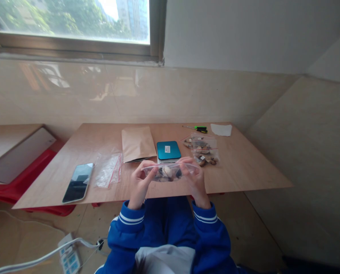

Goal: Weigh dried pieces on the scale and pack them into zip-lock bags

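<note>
Left hand: the left hand [140, 179] was closed on the left end of a small clear bag [167, 172], fingers pinched along its top edge.
Right hand: the right hand [195, 177] was clamped in the same way on the bag's right end.
Bag: it hung between the two hands, just above the near edge of the wooden table [244, 167], with small brown and pale pieces lumped at its bottom. Whether the top strip was fully pressed together could not be told.
Beyond the hands: a teal box [168, 150] lay just behind the bag, with a brown paper pouch [138, 143] to its left.
Far right: two filled bags [202, 150] lay beside the box; a green-handled screwdriver [199, 129] and a white sheet [221, 129] sat farther back.
Left: empty clear bags [108, 169] with red strips lay near a phone [78, 182].
Risk: the bag sat over the table edge, so a slipped pinch or a gap in the seal could probably spill pieces to the floor.
Risk: pulling the ends apart too hard might tear the thin plastic.
</note>
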### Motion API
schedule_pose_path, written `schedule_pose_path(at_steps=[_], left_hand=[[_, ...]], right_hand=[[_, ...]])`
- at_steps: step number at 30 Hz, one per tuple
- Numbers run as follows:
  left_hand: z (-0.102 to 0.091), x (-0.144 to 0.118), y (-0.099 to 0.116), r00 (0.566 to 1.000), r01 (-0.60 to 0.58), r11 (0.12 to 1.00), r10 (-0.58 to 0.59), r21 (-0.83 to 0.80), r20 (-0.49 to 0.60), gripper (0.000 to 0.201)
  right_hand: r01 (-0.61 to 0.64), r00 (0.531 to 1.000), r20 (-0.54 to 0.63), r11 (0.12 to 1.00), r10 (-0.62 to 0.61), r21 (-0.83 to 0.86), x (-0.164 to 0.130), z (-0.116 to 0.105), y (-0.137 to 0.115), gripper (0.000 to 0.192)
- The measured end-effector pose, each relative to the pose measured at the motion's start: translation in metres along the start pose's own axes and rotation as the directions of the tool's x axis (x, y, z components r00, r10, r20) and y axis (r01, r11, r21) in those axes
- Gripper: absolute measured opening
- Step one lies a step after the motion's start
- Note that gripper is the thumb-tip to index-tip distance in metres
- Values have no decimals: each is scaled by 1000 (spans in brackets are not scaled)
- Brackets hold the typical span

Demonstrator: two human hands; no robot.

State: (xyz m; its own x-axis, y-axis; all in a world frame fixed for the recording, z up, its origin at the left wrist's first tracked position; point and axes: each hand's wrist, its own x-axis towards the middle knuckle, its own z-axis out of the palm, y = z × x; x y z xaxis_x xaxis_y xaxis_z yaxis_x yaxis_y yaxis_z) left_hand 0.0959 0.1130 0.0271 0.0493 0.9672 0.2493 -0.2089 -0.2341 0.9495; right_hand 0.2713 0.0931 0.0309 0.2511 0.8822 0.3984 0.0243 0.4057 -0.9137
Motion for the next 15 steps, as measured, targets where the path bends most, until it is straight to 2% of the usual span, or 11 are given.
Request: schedule_pose_path(at_steps=[3,6,9,15], left_hand=[[0,-1,-1,999,-7,1000,7,-1,-31,15],[-1,-1,-2,999,-18,1000,19,13,-39,14],[-1,-1,0,999,-29,999,30,26,-31,14],[3,-2,6,996,-55,994,61,94,-63,16]], right_hand=[[-78,991,115,994,69,74,-1,-2,1,15],[-37,985,167,998,28,55,-1,-2,1,11],[31,990,140,999,-36,38,0,1,1,4],[69,994,89,997,-67,-20,0,4,-1,7]])
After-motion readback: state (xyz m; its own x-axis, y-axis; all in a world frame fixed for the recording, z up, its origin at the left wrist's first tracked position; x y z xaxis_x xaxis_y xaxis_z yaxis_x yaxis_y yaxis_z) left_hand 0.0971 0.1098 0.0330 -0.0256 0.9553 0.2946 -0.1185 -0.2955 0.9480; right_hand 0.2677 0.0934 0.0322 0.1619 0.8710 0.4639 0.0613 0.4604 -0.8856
